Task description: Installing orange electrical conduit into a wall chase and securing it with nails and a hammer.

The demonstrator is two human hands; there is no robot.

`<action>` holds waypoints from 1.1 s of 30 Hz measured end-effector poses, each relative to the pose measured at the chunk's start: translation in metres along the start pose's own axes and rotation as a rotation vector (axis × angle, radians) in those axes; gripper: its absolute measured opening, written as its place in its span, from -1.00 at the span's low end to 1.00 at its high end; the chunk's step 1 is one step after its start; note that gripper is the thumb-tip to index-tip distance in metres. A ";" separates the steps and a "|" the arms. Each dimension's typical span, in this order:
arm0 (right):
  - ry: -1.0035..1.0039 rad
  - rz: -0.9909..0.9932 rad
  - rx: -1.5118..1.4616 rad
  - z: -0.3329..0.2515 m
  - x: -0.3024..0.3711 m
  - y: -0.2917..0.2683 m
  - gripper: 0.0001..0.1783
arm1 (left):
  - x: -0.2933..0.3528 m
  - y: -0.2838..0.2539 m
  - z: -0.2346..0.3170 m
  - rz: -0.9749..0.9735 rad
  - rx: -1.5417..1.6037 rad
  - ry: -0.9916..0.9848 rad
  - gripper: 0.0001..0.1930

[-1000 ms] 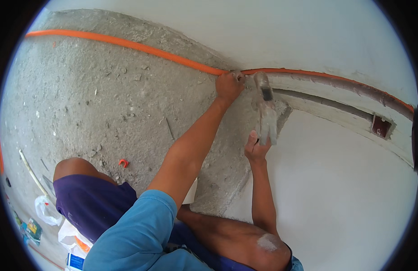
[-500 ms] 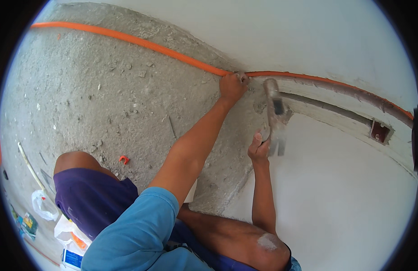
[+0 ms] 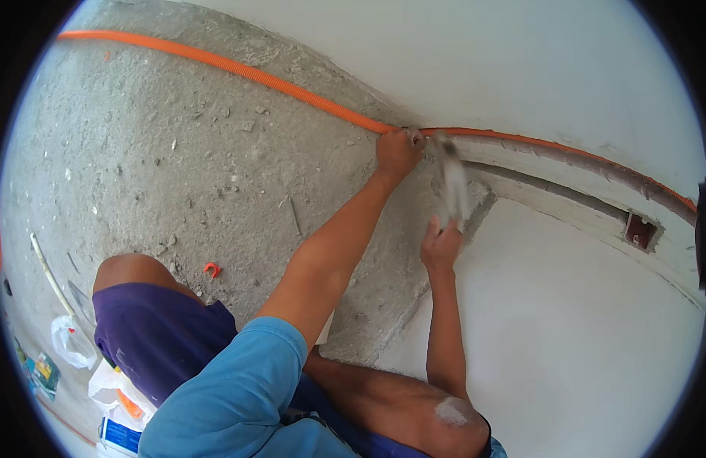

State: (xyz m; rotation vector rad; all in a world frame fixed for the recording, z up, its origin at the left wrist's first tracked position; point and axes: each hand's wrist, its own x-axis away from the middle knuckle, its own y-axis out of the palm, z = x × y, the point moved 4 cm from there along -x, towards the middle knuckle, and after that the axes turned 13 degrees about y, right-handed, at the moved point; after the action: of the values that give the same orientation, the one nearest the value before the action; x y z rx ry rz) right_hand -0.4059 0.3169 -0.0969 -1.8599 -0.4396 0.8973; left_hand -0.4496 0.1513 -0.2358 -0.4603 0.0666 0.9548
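My left hand [image 3: 399, 156] is closed at the corner where the floor meets the wall, against an orange corrugated conduit [image 3: 254, 74]. Its fingertips sit where the conduit enters a groove in the wall; whether they also pinch something small is hard to see. Just right of it, my right hand [image 3: 442, 248] grips a hammer [image 3: 453, 187], smeared by motion. The hammer's upper end is close to my left fingers and the conduit; I cannot tell whether it touches.
A second wall groove [image 3: 544, 183] runs to a recessed reddish box [image 3: 640, 231]. On the rough concrete floor [image 3: 215, 145] lie an orange clip [image 3: 212, 270], a thin metal piece [image 3: 294, 217], and rubble. Plastic bags [image 3: 72, 342] and a pale pipe [image 3: 51, 273] are at the lower left.
The hammer has swung and turned, its upper end now nearer my left fingers. My left hand stays at the conduit; the whole view has shifted slightly.
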 end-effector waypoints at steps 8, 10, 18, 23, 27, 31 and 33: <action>0.206 -0.180 -0.047 0.017 0.022 0.002 -0.69 | 0.003 0.000 0.001 -0.009 0.032 0.005 -0.95; 0.208 -0.131 -0.050 0.037 0.036 0.003 -0.65 | -0.005 0.002 0.009 -0.048 0.074 -0.052 -0.94; 0.524 -0.297 -0.078 0.021 0.033 0.008 -0.65 | -0.003 0.002 0.002 -0.053 0.010 -0.031 -0.90; 0.663 -0.227 -0.209 -0.020 0.092 -0.019 -0.63 | -0.019 -0.027 -0.008 -0.147 0.245 -0.077 -0.76; 0.865 -0.238 -0.207 -0.023 0.148 -0.020 -0.57 | -0.040 -0.089 0.013 -0.855 0.175 -0.082 -0.69; 0.900 -0.237 -0.014 -0.030 0.195 0.011 -0.51 | -0.104 -0.200 0.018 -0.956 -0.233 0.030 -0.84; 1.004 -0.395 0.065 -0.028 0.200 0.021 -0.53 | -0.133 -0.258 0.030 -0.919 -0.658 0.331 -0.67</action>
State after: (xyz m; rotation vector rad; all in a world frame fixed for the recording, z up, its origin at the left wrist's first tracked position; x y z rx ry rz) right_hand -0.2541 0.4187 -0.1863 -1.8181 -0.1219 -0.3158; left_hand -0.3252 -0.0656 -0.0845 -1.1305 -0.1595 -0.0415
